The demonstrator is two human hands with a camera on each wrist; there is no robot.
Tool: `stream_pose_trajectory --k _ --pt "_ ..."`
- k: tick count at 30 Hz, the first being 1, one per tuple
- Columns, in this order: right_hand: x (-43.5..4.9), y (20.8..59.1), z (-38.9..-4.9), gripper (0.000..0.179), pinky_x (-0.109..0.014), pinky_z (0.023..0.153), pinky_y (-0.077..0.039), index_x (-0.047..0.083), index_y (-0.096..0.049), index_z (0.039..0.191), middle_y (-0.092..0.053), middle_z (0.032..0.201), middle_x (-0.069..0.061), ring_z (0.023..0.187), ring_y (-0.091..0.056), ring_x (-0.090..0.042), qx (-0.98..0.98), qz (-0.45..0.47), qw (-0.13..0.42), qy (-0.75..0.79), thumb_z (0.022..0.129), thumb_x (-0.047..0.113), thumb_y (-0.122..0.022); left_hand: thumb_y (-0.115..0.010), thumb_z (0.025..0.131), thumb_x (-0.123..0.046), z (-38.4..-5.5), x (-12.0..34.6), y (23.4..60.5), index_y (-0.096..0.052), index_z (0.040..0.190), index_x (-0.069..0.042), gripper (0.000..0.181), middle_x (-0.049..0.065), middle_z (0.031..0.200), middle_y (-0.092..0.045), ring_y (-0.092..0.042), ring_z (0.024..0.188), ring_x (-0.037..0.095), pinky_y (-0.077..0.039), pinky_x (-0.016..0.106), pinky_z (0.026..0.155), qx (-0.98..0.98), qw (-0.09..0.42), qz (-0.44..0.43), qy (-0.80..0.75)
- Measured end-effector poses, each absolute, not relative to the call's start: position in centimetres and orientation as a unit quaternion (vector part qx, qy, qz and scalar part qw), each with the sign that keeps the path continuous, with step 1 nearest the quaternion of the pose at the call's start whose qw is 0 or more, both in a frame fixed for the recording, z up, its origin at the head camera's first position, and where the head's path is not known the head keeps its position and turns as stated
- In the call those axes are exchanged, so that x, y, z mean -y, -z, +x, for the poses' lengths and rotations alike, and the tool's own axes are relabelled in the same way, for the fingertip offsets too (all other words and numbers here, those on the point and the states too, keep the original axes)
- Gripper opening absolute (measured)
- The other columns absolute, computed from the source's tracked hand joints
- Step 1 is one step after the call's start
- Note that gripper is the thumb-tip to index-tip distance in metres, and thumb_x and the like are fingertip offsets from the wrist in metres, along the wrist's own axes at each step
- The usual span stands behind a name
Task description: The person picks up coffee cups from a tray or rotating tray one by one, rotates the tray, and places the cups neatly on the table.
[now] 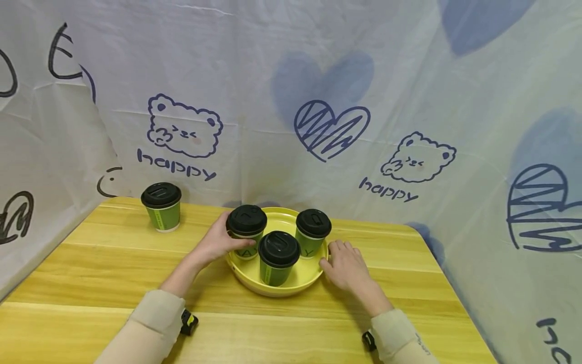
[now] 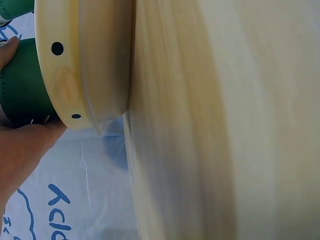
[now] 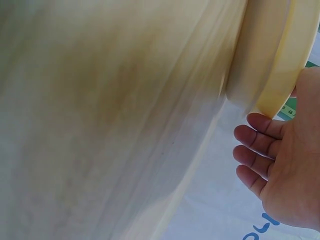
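A round yellow tray [image 1: 273,291] on the table carries three green paper cups with black lids. My left hand [image 1: 215,246] grips the left cup [image 1: 247,220], its thumb across the front and its fingers behind, mostly hidden. In the left wrist view that green cup [image 2: 25,82] stands inside the tray wall [image 2: 65,87]. My right hand [image 1: 348,266] holds the tray's right rim, the thumb over the edge and the curled fingers [image 3: 255,140] against the outside. The front cup [image 1: 278,258] and the right cup [image 1: 312,230] stand between my hands, touched by neither.
Another lidded green cup [image 1: 163,212] stands on the wooden table [image 1: 254,328] at the back left. A white cloth [image 1: 263,167] with drawn bears and hearts hangs right behind the table's back edge and along both sides.
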State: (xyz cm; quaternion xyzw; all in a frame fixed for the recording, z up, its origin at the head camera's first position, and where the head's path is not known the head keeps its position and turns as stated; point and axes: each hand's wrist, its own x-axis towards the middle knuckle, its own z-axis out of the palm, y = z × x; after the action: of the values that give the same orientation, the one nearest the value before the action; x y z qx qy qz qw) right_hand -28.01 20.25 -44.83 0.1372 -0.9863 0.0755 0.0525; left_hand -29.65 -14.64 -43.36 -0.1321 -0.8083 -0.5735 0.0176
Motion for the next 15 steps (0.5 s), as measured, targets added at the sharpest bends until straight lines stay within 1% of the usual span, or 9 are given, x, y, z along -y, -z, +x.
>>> stream_pose_trajectory --k 5,11,15 --pt "-20.25 44.93 -28.01 0.031 -0.044 0.081 -0.042 0.005 -0.058 0.109 -0.055 0.102 -0.008 0.094 -0.048 -0.029 0.985 0.139 0.059 -0.079 0.099 0.035 -0.055 -0.091 0.080 -0.015 -29.60 14.73 43.20 -0.037 0.147 0.007 0.089 0.028 0.143 -0.052 -0.049 0.136 0.044 -0.034 0.059 0.119 0.803 0.019 -0.133 0.580" --pt "-20.22 44.97 -27.90 0.029 -0.043 0.079 -0.041 0.006 -0.057 0.105 -0.054 0.099 -0.007 0.091 -0.047 -0.028 0.985 0.139 0.063 -0.079 0.098 0.034 -0.055 -0.092 0.079 -0.016 -29.65 14.77 42.84 -0.039 0.149 0.004 0.090 0.026 0.144 -0.052 -0.048 0.138 0.042 -0.031 0.057 0.121 0.799 0.029 -0.135 0.585" --pt "-20.17 44.84 -27.86 0.026 -0.043 0.079 -0.041 0.007 -0.056 0.102 -0.053 0.096 -0.007 0.091 -0.048 -0.029 0.985 0.140 0.064 -0.077 0.098 0.033 -0.055 -0.091 0.080 -0.014 -29.68 14.85 42.47 -0.037 0.151 0.005 0.092 0.027 0.147 -0.050 -0.049 0.138 0.043 -0.034 0.056 0.120 0.790 0.036 -0.144 0.595"
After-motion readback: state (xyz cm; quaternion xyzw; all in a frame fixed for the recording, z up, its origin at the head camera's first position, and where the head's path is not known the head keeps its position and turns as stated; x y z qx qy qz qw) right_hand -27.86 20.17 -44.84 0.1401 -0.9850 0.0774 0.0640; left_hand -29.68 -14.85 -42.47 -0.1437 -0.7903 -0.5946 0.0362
